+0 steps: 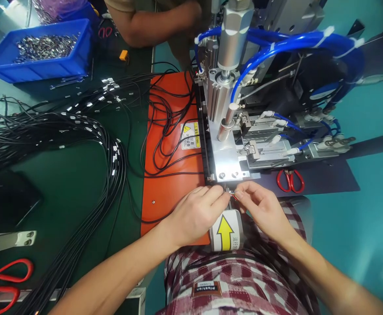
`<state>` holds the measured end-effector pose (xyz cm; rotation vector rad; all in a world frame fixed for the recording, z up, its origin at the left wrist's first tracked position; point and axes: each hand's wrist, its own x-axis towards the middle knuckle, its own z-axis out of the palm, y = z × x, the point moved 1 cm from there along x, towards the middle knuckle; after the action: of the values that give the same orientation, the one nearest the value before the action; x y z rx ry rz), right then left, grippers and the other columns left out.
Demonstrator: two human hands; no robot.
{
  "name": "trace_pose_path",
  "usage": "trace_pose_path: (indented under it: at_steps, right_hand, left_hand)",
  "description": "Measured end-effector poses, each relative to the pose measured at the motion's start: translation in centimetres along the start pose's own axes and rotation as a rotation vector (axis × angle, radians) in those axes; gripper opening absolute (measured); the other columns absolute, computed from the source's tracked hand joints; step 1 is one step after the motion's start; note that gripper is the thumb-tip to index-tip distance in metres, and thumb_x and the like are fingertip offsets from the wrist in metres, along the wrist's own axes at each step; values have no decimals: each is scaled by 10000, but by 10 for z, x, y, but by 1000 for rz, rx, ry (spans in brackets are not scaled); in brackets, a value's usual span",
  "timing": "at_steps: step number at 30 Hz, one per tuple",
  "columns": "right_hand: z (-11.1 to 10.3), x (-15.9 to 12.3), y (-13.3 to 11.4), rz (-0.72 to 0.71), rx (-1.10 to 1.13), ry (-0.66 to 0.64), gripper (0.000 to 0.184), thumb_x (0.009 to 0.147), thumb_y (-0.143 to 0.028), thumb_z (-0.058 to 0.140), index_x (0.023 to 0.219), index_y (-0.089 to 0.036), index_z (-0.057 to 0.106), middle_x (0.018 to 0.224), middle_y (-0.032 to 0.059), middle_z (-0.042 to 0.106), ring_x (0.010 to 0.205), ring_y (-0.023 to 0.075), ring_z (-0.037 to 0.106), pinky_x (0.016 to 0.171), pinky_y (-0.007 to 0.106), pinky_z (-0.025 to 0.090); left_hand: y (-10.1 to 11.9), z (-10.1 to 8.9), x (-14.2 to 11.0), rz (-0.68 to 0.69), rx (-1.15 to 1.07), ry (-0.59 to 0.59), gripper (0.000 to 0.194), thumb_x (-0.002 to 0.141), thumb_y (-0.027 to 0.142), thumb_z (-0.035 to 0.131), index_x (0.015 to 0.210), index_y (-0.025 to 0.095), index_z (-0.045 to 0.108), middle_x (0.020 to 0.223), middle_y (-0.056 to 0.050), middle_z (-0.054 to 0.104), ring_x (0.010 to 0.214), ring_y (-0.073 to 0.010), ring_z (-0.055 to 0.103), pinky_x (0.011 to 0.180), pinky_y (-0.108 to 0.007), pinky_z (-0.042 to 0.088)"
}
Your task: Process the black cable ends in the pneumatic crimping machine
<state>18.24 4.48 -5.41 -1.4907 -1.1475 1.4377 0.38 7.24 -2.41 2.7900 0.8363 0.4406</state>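
At the front edge of a pneumatic machine (224, 159), both hands meet over a small spot. My left hand (200, 210) is closed on a black cable (158, 220) that runs in from the left under the wrist. Close beside it, my right hand (260, 205) pinches a thin red wire (235, 197) at the cable's end. A small metal piece shows between the fingertips; its exact shape is too small to tell. Just below the hands is a white label with a yellow arrow (224, 232).
An orange plate (175, 188) carries looped black cables. Left, a cable bundle (113, 175) lies on the green table (70, 188) near a blue bin (47, 70) of metal parts. Red-handled scissors (290, 181) lie right of the machine, more (9, 280) lower left. Another person's arm (158, 22) is behind.
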Motion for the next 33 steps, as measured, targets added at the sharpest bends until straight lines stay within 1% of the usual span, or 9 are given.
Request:
trace_pose_path:
  at_steps: [5, 13, 16, 18, 20, 23, 27, 30, 33]
  right_hand:
    - [1, 0, -2, 26, -3, 6, 218, 829, -384, 585, 754, -184, 541, 619, -35, 476, 530, 113, 452, 513, 240, 385]
    - [5, -2, -13, 174, -48, -7, 255, 837, -419, 545, 736, -187, 512, 522, -52, 469, 473, 106, 394, 460, 238, 301]
    - [6, -4, -11, 195, -83, -2, 259, 856, -416, 528, 732, -189, 509, 530, -53, 470, 475, 105, 392, 462, 239, 301]
    - [5, -5, -8, 164, -126, 37, 248, 869, -413, 523, 756, -192, 518, 549, -55, 462, 485, 107, 401, 467, 238, 310]
    - [3, -6, -6, 141, -148, 30, 248, 877, -419, 526, 776, -193, 531, 573, -51, 467, 492, 109, 415, 470, 241, 324]
    - [0, -8, -3, 115, -185, 29, 245, 883, -427, 539, 838, -189, 575, 648, -22, 528, 526, 124, 456, 490, 257, 362]
    - [-3, -10, -3, -62, -302, 151, 181, 894, -363, 563, 894, -190, 616, 793, 29, 609, 636, 153, 515, 585, 287, 413]
    - [0, -9, -4, -166, -357, 184, 139, 903, -309, 558, 854, -191, 614, 814, 40, 614, 670, 163, 529, 619, 295, 424]
    - [2, -8, -3, -222, -394, 189, 119, 906, -280, 548, 840, -195, 599, 807, 37, 599, 659, 161, 524, 622, 294, 429]
  left_hand:
    - [0, 0, 0, -10, 21, -15, 337, 985, 143, 281, 1004, 91, 613, 809, -72, 589, 683, -170, 543, 610, -290, 499]
    - [2, 0, 1, -25, 44, -32, 350, 985, 142, 269, 981, 107, 617, 808, -71, 583, 669, -165, 532, 602, -287, 497]
    - [2, 0, 1, -26, 24, -47, 342, 981, 138, 278, 984, 102, 618, 816, -74, 587, 670, -171, 533, 605, -295, 503]
    - [2, 1, 0, -29, 13, -50, 336, 978, 134, 282, 993, 98, 616, 828, -79, 590, 682, -176, 539, 616, -300, 509]
    - [2, 2, 0, -30, 5, -48, 333, 978, 137, 284, 1004, 93, 613, 844, -85, 594, 704, -180, 550, 632, -302, 515]
    - [1, 2, 0, -31, -18, -53, 316, 978, 140, 300, 1016, 89, 610, 855, -86, 595, 730, -179, 562, 655, -297, 519]
    - [1, 1, 0, -35, -22, -54, 293, 975, 145, 325, 1021, 91, 609, 850, -78, 591, 728, -175, 562, 654, -293, 516]
    - [1, 1, 0, -39, -13, -53, 313, 981, 147, 303, 1021, 97, 608, 857, -82, 593, 732, -174, 562, 654, -297, 519]
    - [1, 2, -1, -37, -12, -42, 317, 981, 148, 301, 1023, 97, 611, 848, -79, 594, 725, -174, 561, 646, -296, 518]
